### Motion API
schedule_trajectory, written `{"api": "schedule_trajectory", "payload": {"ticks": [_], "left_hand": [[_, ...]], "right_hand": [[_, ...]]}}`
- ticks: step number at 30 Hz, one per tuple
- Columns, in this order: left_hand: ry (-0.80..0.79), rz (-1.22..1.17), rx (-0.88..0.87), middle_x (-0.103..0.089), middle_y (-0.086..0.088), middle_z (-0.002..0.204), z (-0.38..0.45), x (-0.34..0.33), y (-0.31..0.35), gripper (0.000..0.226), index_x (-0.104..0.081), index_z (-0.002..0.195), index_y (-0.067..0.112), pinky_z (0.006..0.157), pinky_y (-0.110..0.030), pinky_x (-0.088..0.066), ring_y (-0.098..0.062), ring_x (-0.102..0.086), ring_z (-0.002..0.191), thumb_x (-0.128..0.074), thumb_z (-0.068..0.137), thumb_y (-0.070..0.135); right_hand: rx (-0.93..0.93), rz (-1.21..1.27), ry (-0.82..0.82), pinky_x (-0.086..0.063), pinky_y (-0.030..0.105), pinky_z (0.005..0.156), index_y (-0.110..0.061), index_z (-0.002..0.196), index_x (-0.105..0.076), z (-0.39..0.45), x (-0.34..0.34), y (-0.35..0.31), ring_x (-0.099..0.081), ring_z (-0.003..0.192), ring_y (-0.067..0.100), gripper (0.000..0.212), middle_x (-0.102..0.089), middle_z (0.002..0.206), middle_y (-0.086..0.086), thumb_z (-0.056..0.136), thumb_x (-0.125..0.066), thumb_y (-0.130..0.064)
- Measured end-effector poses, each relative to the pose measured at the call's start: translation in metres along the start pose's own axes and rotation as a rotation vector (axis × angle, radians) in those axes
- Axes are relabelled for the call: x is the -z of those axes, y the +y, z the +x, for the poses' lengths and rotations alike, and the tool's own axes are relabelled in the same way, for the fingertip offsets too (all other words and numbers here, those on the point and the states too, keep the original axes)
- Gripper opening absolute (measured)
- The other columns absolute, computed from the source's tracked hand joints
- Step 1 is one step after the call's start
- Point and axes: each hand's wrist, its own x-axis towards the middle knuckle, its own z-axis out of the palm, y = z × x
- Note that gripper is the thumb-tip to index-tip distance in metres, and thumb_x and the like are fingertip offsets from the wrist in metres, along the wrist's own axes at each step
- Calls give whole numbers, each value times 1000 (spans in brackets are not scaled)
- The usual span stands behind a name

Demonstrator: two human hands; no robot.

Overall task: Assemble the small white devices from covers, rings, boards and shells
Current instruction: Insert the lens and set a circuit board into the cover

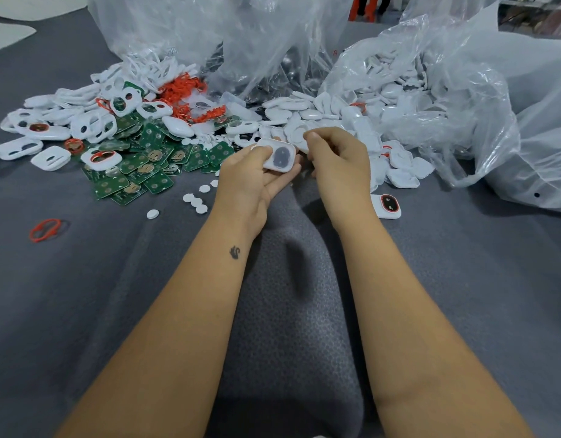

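Just right of the white cover (279, 157) pinched in my left hand (250, 178), my right hand (336, 156) grips a white shell (299, 137), touching its edge.

One head-worn wide-angle view looks forward and down along both forearms at a grey table (83, 295). The hands sit near centre, close to the lens; parts piles and plastic bags (462, 90) fill the far side.
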Motion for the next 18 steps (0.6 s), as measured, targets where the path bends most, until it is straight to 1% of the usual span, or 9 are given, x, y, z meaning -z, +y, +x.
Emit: {"api": "schedule_trajectory", "payload": {"ticks": [2,4,8,10,12,15,18], "left_hand": [[7,-40,16,-73,-19,77,1,1,2,17,-61,93,-6,62,-31,-59,-27,-73,72,-45,96,0],[10,-58,16,-73,-19,77,0,1,3,16,-61,93,-6,62,-31,-59,-28,-73,72,-45,96,-1],[31,-63,-31,-72,-20,76,1,2,6,18,-61,85,-6,67,-33,-61,-28,-73,73,-45,93,-7],[62,-102,-55,-71,-21,78,3,6,10,17,-60,84,-6,69,-35,-61,-29,-73,75,-45,93,-8],[94,-145,-84,-70,-23,81,6,10,15,15,-59,83,-7,71,-36,-61,-31,-72,77,-47,92,-9],[151,-139,-166,-65,-25,92,9,14,20,16,-58,82,-4,78,-38,-60,-34,-71,85,-47,92,-12],[245,-133,-283,-62,-18,83,12,20,28,24,-58,75,-1,77,-37,-61,-31,-68,84,-46,91,-13]], "right_hand": [[-10,-14,10,-51,30,73,-12,94,-69,1,0,1,-57,74,6,15,-61,76,-7,93,-56,-18],[-3,-38,16,-52,33,77,-16,92,-69,1,0,2,-58,77,7,14,-62,77,-8,93,-56,-18],[20,-108,14,-47,23,73,-23,87,-67,0,-1,5,-57,75,2,13,-63,75,-14,91,-56,-19],[30,-165,1,-49,28,77,-25,86,-66,0,-2,5,-59,80,5,14,-63,77,-15,91,-54,-20],[62,-249,-38,-50,36,83,-26,87,-66,-3,-4,6,-61,87,12,15,-65,83,-11,91,-52,-21],[125,-362,-123,-50,37,82,-25,95,-67,-10,-11,7,-60,88,15,16,-66,91,-5,90,-52,-21],[205,-451,-224,-47,35,81,-22,100,-68,-13,-24,6,-56,92,15,19,-61,97,-3,90,-53,-18]]}}
